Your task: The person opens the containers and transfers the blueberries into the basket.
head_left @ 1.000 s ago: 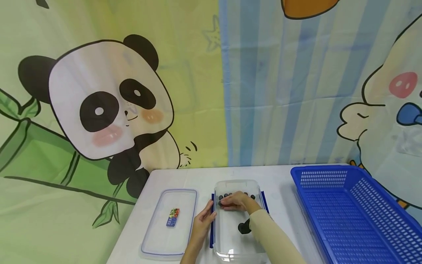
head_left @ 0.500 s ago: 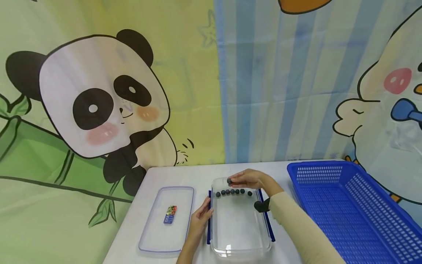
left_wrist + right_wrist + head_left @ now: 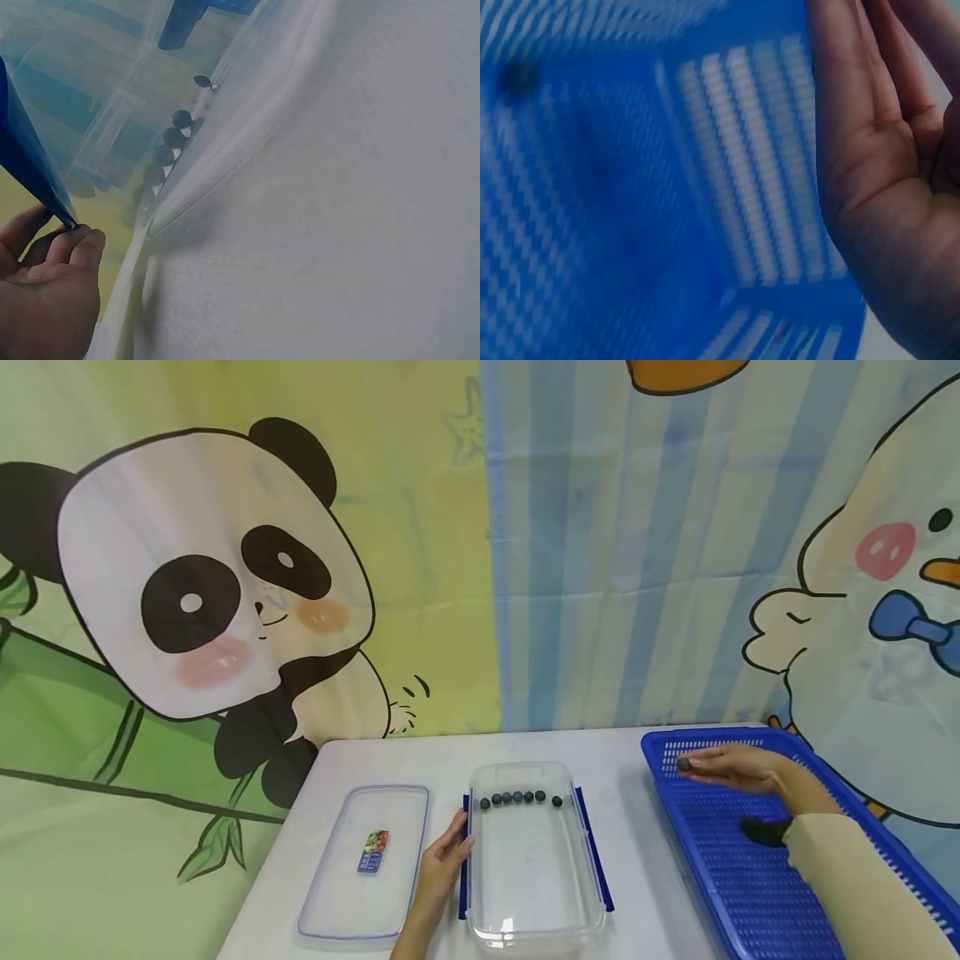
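Observation:
In the head view, my right hand (image 3: 738, 768) pinches a small dark round fruit, which looks like a blueberry (image 3: 683, 763), at its fingertips above the blue basket (image 3: 712, 868). The right wrist view shows the palm beside the slatted basket wall; the fingertips are out of frame. My left hand (image 3: 442, 860) holds the left side of a clear plastic box (image 3: 536, 868). Thumb and fingers meet at its blue side flap (image 3: 34, 161) in the left wrist view. Several more blueberries (image 3: 517, 797) lie in a row across the box's far end, with a gap before the rightmost one.
A clear lid (image 3: 397, 897) with a coloured label lies left of the box on the white table (image 3: 630, 827). A blurred dark spot (image 3: 517, 79) shows in the basket in the right wrist view. A cartoon-print curtain (image 3: 420, 568) hangs behind.
My right hand has picked a blueberry out of the row, lifted it and carried it right, from the box to over the basket. The left hand keeps its hold on the box.

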### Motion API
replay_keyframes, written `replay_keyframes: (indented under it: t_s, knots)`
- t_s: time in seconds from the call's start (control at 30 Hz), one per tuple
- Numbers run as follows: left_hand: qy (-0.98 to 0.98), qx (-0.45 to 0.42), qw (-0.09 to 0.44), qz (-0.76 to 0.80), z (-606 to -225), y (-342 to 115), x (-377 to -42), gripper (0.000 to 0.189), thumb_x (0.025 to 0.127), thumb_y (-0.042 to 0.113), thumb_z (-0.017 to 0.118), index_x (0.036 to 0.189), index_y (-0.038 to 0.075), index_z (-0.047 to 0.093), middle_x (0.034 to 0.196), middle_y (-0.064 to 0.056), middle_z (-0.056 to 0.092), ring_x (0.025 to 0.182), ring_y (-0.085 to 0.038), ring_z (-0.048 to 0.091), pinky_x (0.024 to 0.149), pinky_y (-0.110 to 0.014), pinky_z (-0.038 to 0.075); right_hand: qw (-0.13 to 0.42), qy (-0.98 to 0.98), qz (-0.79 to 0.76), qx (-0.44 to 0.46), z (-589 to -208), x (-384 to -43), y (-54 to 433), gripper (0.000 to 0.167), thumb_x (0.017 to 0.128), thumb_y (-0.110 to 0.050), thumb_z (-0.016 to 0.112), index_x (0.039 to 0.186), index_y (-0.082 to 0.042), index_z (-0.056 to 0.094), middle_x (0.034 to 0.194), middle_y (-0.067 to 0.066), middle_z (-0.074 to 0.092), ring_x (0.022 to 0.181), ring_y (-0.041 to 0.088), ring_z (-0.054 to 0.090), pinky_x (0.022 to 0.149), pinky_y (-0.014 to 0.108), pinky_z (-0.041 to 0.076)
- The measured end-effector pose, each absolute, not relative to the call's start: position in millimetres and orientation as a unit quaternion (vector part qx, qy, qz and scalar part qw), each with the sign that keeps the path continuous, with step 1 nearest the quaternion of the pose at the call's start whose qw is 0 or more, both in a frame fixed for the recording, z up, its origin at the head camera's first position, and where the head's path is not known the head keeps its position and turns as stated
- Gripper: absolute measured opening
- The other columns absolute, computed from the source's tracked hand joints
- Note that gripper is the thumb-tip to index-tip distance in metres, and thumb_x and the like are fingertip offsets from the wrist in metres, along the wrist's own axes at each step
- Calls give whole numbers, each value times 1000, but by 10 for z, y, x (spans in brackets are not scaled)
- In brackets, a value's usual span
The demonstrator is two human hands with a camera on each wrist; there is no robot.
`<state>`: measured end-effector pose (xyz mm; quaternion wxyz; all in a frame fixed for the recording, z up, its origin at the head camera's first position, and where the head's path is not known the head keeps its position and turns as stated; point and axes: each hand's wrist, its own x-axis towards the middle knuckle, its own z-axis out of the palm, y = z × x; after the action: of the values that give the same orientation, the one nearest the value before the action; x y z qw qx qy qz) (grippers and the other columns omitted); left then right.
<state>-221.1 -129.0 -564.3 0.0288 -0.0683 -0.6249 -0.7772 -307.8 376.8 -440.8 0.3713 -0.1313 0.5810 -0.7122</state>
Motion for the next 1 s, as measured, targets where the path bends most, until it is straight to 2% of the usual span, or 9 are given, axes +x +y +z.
replay_keyframes:
  t_s: [0.17, 0.3, 0.57, 0.8, 1.0]
  knots:
    - [-639, -50, 42, -767, -5642, -1374, -2151, 50, 86, 6, 64, 131, -5, 45, 144, -17, 31, 131, -23, 32, 99, -14, 32, 405, 544, -722, -134, -4740, -2840, 4214, 44, 99, 7, 24, 121, -4, 60, 121, 12, 58, 113, 22, 54, 104, 40, 34]
    - [-638, -51, 48, -767, -5642, -1401, -2141, 51, 86, 6, 63, 132, -4, 45, 144, -17, 31, 131, -23, 32, 100, -14, 31, 438, 514, -730, -107, -4921, -2739, 4353, 43, 100, 4, 24, 123, -4, 58, 125, 13, 56, 117, 23, 51, 107, 41, 26]
    - [-630, -56, 29, -774, -5649, -1355, -2174, 52, 86, 7, 64, 133, -4, 43, 145, -17, 29, 132, -26, 28, 101, -15, 30, 480, 466, -742, -39, -5136, -2555, 4555, 42, 102, -3, 22, 124, -4, 58, 128, 16, 52, 123, 26, 45, 110, 37, 20]
    - [-631, -62, 33, -773, -5647, -1321, -2193, 53, 86, 8, 64, 132, -5, 43, 145, -17, 30, 131, -23, 31, 100, -15, 31, 478, 465, -745, -2, -5183, -2428, 4680, 41, 102, -4, 24, 121, -3, 59, 127, 17, 54, 124, 29, 44, 110, 37, 20]
    - [-625, -52, 20, -779, -5645, -1293, -2215, 53, 86, 9, 64, 133, -4, 43, 145, -14, 31, 132, -23, 29, 101, -14, 30, 476, 484, -734, -15, -5113, -2370, 4779, 42, 101, -3, 22, 122, -1, 58, 126, 18, 54, 122, 30, 45, 109, 40, 22]
